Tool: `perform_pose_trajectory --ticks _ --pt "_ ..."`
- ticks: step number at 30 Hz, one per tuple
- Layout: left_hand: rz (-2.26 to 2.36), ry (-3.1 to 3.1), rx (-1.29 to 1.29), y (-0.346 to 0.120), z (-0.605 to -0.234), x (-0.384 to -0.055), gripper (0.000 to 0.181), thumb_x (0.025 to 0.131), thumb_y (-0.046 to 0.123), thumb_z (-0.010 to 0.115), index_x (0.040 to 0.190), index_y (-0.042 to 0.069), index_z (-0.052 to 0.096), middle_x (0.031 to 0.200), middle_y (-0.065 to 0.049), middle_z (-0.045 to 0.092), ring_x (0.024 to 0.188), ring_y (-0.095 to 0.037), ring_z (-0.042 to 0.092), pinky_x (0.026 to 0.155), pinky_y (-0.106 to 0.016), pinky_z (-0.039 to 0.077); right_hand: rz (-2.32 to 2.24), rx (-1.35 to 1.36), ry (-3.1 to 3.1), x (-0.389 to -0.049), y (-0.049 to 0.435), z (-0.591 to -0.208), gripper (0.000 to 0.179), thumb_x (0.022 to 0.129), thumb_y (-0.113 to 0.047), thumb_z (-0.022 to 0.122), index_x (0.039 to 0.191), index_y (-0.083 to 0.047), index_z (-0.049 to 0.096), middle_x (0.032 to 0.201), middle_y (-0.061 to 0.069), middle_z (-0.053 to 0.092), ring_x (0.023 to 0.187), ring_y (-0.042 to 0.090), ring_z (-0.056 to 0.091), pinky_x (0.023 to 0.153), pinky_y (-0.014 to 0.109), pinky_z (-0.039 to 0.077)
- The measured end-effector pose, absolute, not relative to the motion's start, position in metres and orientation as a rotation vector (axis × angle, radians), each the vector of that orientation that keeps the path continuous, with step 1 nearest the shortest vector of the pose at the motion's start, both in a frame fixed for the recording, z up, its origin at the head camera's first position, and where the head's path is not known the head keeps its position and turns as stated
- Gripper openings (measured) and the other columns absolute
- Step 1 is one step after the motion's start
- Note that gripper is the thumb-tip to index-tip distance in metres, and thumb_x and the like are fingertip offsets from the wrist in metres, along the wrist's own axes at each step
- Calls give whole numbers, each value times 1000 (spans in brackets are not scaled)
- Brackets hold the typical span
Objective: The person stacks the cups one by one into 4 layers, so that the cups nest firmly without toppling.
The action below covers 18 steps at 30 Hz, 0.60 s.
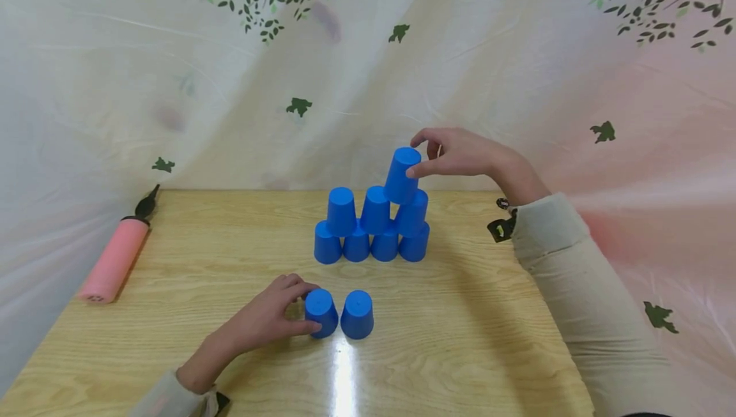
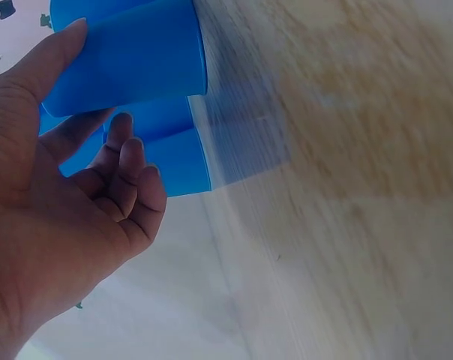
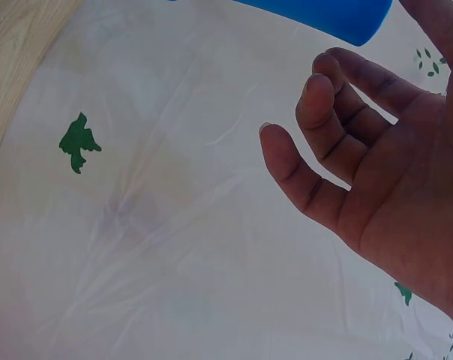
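Observation:
Several upside-down blue cups form a stack: a bottom row (image 1: 356,244), a second row (image 1: 375,211), and one upper cup (image 1: 399,177) over the second row's right-hand pair. My right hand (image 1: 460,152) is at that upper cup, thumb on its near side and index finger by its top; the other fingers (image 3: 316,101) curl loosely off it. Nearer me, two more blue cups stand upside down side by side. My left hand (image 1: 267,315) pinches the left cup (image 1: 322,315) between thumb and index finger. The right cup (image 1: 358,316) stands just beside it, untouched.
A pink hand pump (image 1: 115,260) with a black nozzle lies at the left edge of the wooden table (image 1: 230,232). Behind the table hangs a pale curtain (image 1: 241,117) with printed leaves, close beyond the stack.

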<state>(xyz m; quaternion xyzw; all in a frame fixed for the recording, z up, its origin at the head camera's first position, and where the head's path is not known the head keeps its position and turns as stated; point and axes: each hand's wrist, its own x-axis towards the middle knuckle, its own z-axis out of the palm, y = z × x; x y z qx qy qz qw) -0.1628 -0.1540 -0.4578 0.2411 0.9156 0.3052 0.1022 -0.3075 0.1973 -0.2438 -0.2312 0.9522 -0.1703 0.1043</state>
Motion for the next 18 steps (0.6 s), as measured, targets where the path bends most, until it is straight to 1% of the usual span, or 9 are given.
perform_pose_trajectory --ticks 3,10,15,18 --pt "900 2703 708 -155 -458 -163 55 84 56 74 128 24 64 111 10 58 107 -14 54 89 -36 51 -502 -677 2815 -306 201 -243 67 90 -50 68 143 -15 48 114 12 62 105 29 59 82 41 53" --pt "879 2728 713 -158 -455 -162 55 84 54 75 128 23 64 110 11 58 106 -12 53 89 -35 51 -503 -675 2857 -295 210 -235 68 90 -53 67 144 -18 46 112 11 61 101 27 59 77 38 52" --pt "878 2735 706 -161 -450 -161 56 84 55 74 128 23 64 112 10 59 107 -14 53 88 -35 51 -535 -721 2897 -277 216 -229 66 91 -51 67 145 -18 46 109 9 60 97 26 59 74 35 51" --pt "885 2734 690 -163 -448 -160 57 84 56 74 129 22 64 113 9 59 107 -16 54 88 -36 52 -547 -743 2908 -261 218 -227 65 91 -51 67 144 -19 48 111 8 61 98 25 58 72 35 51"
